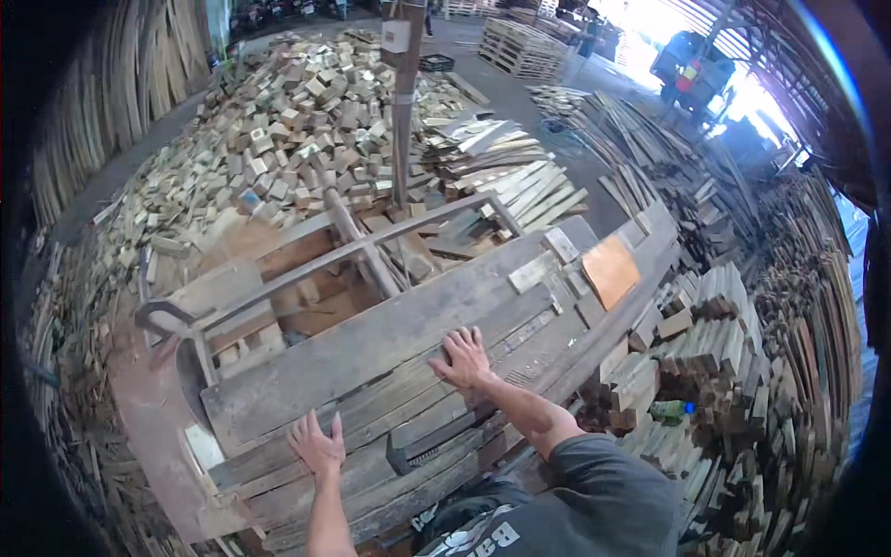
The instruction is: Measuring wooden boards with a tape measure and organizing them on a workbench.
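Note:
My left hand [318,449] rests on the worn plank top of a long wooden bench [362,343], its fingers spread and nothing held. Farther forward and to the right, my right hand [462,360] also lies on the planks with fingers apart and empty. Between my forearms, near the bench's front edge, sits a dark angled metal piece [399,457]; its exact kind is unclear. Toward the right end of the top are an orange-brown flat sheet [611,271] and some short pale wood pieces [532,274].
A metal frame [348,246] stands along the bench's far side. Behind it rises a large heap of wood blocks [316,121] beside a post [403,111]. Stacked timber [710,325] and a bottle with a blue cap [670,408] are at my right. Pallets [522,51] stand far back.

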